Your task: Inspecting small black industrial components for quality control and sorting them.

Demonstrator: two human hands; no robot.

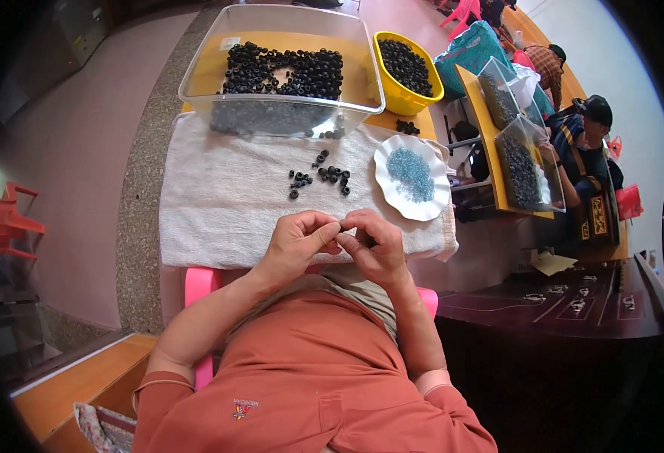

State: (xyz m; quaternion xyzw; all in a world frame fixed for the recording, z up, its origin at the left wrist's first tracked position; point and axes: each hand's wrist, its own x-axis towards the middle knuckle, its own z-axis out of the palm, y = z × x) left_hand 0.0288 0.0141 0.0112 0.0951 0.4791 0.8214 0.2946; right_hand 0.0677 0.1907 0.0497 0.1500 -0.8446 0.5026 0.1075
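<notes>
Both hands are meeting just above the near edge of a white towel (218, 204) that is covering the desk (403, 121). The left hand (295, 243) is curling its fingers inward, with thumb and forefinger pressing toward the other hand, and the right hand (375, 245) is pinching a small black ring (345, 225) between its fingertips, right where the two hands are touching. The ring is mostly hidden by the fingers, so its exact shape cannot be told. Farther out on the towel a loose scatter of black rings (323, 178) is lying, well apart from the hands. Beyond it a large clear plastic tub (196, 75) is standing, holding a heap of the same black rings. Just to the right of the tub a yellow bowl (392, 94) is sitting, also filled with black pieces. A white scalloped plate (389, 189) is resting on the right part of the towel, near the right hand, carrying a small pile of pale blue beads (412, 174). Further right, another person in a dark cap (594, 110) is sitting beside more clear bins (532, 189) on a second desk.
</notes>
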